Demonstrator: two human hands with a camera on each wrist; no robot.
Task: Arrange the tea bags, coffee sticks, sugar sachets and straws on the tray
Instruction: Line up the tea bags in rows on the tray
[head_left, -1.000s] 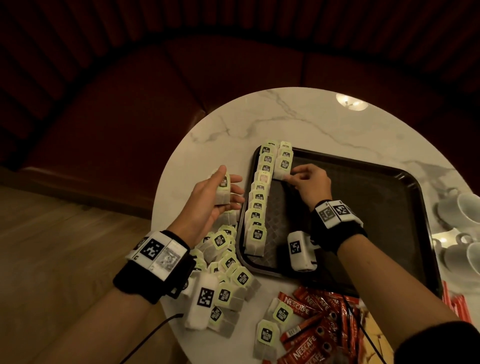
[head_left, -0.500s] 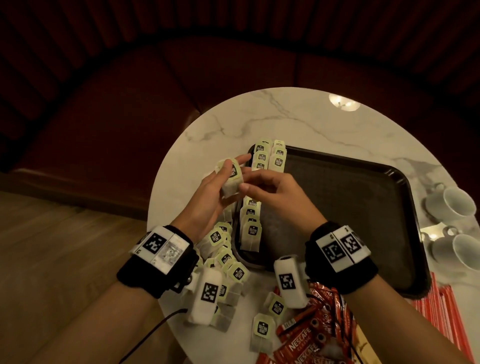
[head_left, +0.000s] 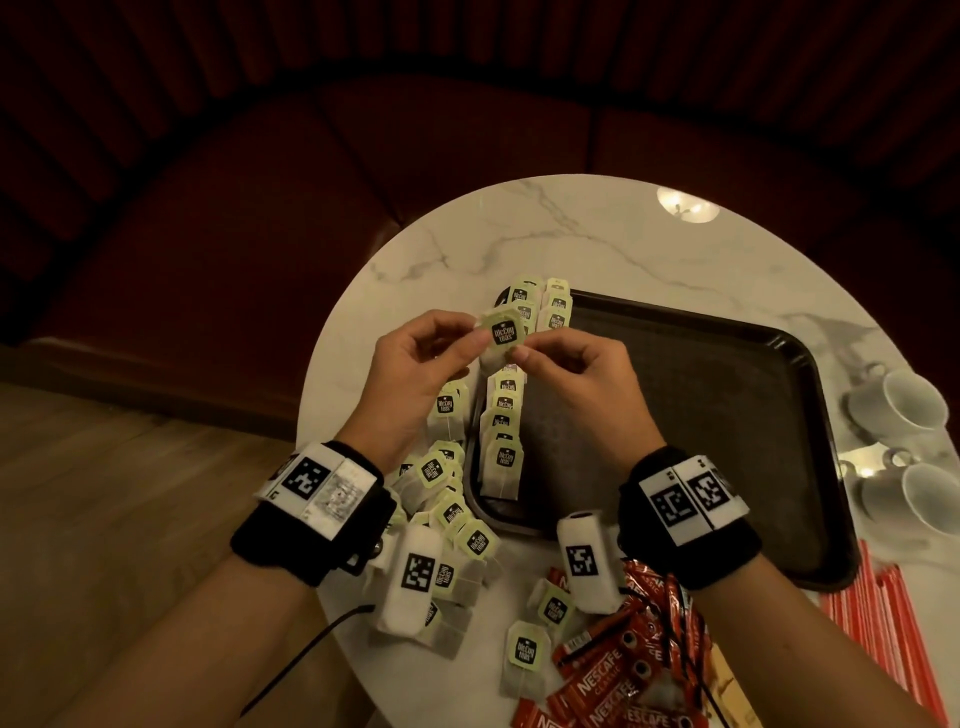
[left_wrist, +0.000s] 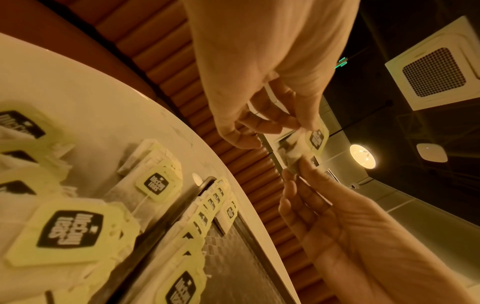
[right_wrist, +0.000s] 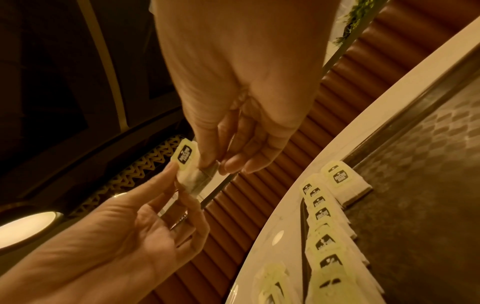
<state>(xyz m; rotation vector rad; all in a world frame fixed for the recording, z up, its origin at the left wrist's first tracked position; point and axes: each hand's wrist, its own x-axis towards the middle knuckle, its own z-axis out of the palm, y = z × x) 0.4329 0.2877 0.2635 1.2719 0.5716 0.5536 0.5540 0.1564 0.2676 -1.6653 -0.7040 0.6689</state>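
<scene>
Head view: mid-handover above the left end of the tray (head_left: 779, 358), with one tea bag (head_left: 500, 343) pinched between both grips, left hand (head_left: 415, 374) at its left edge, right hand (head_left: 576, 374) at its right, thumb and fingertips pressed together on the paper. Probably the tea-bag step, far from finished: one overlapping column (head_left: 503, 415) laid along the tray's left rim, a short second column (head_left: 557, 306) begun at the far end, a loose heap of bags (head_left: 452, 514) on the tabletop (head_left: 571, 239) to the left and near. Coffee sticks (head_left: 613, 675) near, straws (head_left: 883, 623) at the near right, both untouched; sugar sachets not clearly made out. Next move likely calls for release by the left grip and a flat, overlapped placement by the right, below the second column's last bag. Left wrist view adds the bag's dark contents and the right fingers (left_wrist: 298, 185) under it, seen from below; right wrist view adds the second column's nearest bag (right_wrist: 342, 181) lying flat on the tray's patterned floor. Cups (head_left: 914, 410), heap and sticks only from the head.
</scene>
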